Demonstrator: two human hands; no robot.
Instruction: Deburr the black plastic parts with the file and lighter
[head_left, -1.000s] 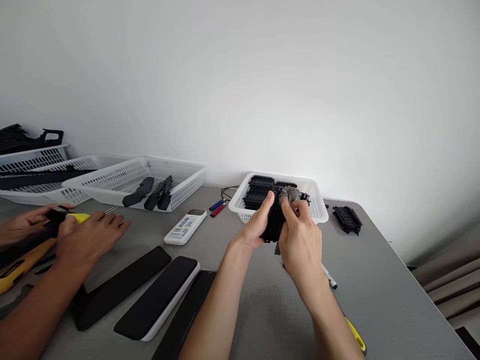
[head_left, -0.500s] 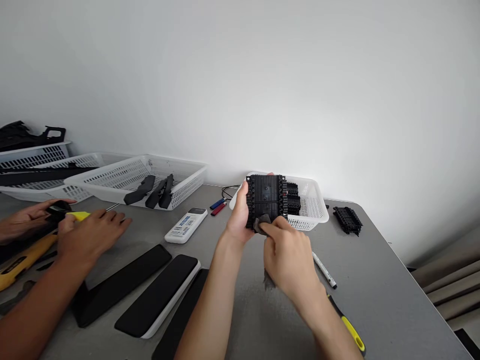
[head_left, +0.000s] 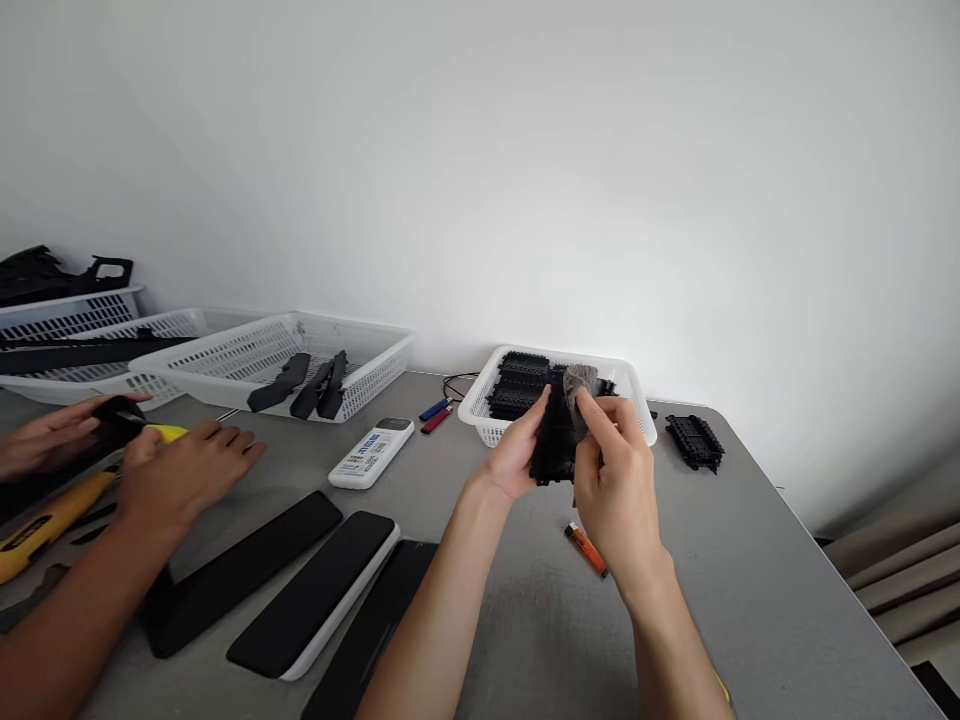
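My left hand (head_left: 519, 450) is closed round the left edge of a black plastic part (head_left: 553, 448), held up off the table in front of a white basket. A crumpled grey cloth (head_left: 579, 385) is pinched in my right hand (head_left: 619, 460), which presses it against the part's right side. My fingers and the cloth hide much of the part. Inside the white basket (head_left: 639, 415) lie several similar black ribbed parts (head_left: 517, 385). An orange lighter (head_left: 586, 550) lies on the table just below my right hand.
At the left, a co-worker's hands (head_left: 176, 480) hold a yellow-handled tool and a black piece. Long black panels (head_left: 315, 590), a white handheld device (head_left: 371, 453) and two lighters (head_left: 436, 414) lie nearby. Another black part (head_left: 695, 442) sits near the right edge. White baskets (head_left: 375, 385) stand along the wall.
The black part has tilted and shifted slightly right and down. My right hand has moved up and right with the cloth. The orange lighter has come into view; the marker is now hidden.
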